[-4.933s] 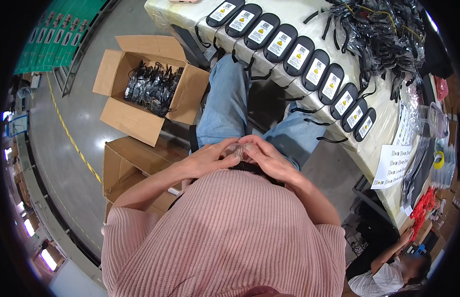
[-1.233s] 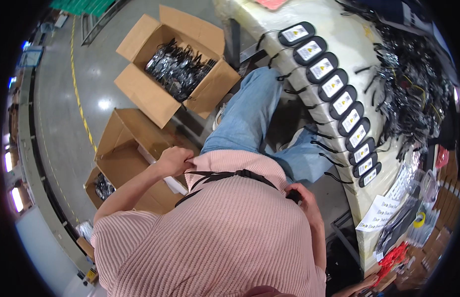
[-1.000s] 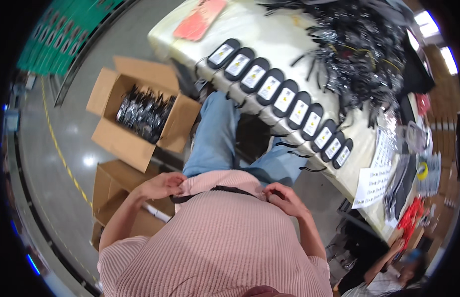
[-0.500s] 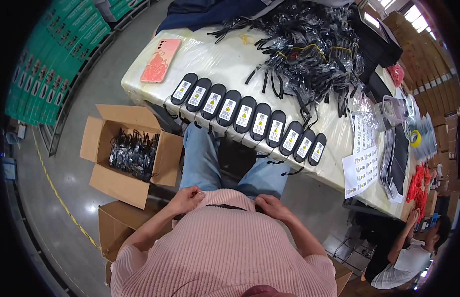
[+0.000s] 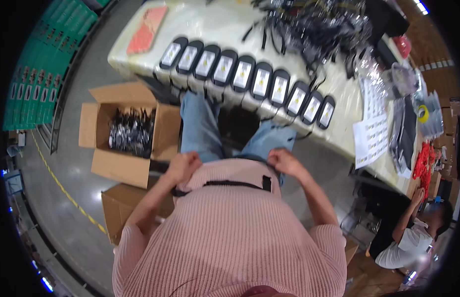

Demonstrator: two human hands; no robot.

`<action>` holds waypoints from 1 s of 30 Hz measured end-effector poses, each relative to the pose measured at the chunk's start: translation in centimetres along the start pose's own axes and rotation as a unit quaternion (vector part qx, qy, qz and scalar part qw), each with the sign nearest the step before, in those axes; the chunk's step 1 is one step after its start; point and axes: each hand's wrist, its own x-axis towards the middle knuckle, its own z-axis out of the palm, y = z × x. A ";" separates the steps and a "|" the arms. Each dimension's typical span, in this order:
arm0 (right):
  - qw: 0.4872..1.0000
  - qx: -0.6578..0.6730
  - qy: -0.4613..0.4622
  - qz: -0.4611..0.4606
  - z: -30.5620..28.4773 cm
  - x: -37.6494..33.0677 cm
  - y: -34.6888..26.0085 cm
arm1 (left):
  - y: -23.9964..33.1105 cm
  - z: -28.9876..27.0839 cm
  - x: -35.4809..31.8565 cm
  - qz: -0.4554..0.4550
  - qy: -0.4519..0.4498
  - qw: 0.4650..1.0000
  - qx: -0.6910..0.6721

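My left hand (image 5: 184,167) is closed at the left end of the hem of my pink ribbed sweater (image 5: 230,222). At the hem's right end my right hand (image 5: 284,162) is closed too, its fingers curled in. The lower sweater is drawn out between the hands, and a black strap (image 5: 235,183) lies across it. Ahead, a slanting row of black, rounded, oblong devices (image 5: 222,68) with white labels and short black cords lies along the table's near edge. Motion blurs the picture somewhat.
An opened carton (image 5: 125,106) of bagged black items stands on the floor at left. On the table (image 5: 210,20) are a pink phone (image 5: 147,29), a pile of bagged black cords (image 5: 314,34) and label sheets (image 5: 371,141). A co-worker (image 5: 408,237) sits at right.
Both hands have moved forward and farther apart, drawing the sweater hem outward and exposing more of the black strap. The table and its things sit higher in view.
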 end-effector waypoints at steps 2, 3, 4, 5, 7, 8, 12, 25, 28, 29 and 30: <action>0.981 -0.115 0.155 -0.037 -0.2 -1.3 0.8 | 0.0 -1.9 -0.4 0.012 0.070 0.995 0.063; 0.983 -0.107 0.144 -0.028 -0.7 -2.2 -0.7 | 1.0 -3.4 -0.9 -0.007 0.080 0.997 0.000; 0.986 -0.063 0.154 -0.009 -1.9 -2.8 -2.9 | 2.0 -4.8 -1.6 -0.030 0.101 0.993 -0.059; 0.984 -0.022 0.174 0.022 -2.6 -3.6 -3.9 | 2.9 -5.1 -1.5 -0.029 0.089 0.994 -0.060; 0.988 -0.009 0.154 0.002 -1.5 -4.6 -4.4 | 5.2 -5.3 -1.4 0.042 0.030 0.993 -0.106; 0.991 0.000 0.131 -0.034 -0.9 -4.9 -4.9 | 5.9 -5.3 -1.5 0.074 0.005 0.989 -0.127; 0.997 -0.040 0.049 -0.039 1.0 -6.4 -4.0 | 4.5 -1.7 -2.9 0.135 -0.085 0.986 -0.048; 0.916 0.128 0.279 -0.259 -5.0 -2.6 -14.1 | 26.8 -12.9 -2.3 0.756 0.226 0.457 -0.409; 0.908 0.085 0.288 -0.293 -5.2 -2.5 -14.7 | 26.1 -16.5 -2.8 0.798 0.069 0.511 -0.311; 0.905 0.081 0.294 -0.296 -5.4 -2.6 -14.4 | 26.1 -17.1 -2.8 0.803 -0.006 0.540 -0.255; 0.905 0.078 0.306 -0.283 -5.8 -2.8 -13.9 | 26.2 -17.0 -3.0 0.806 -0.007 0.536 -0.251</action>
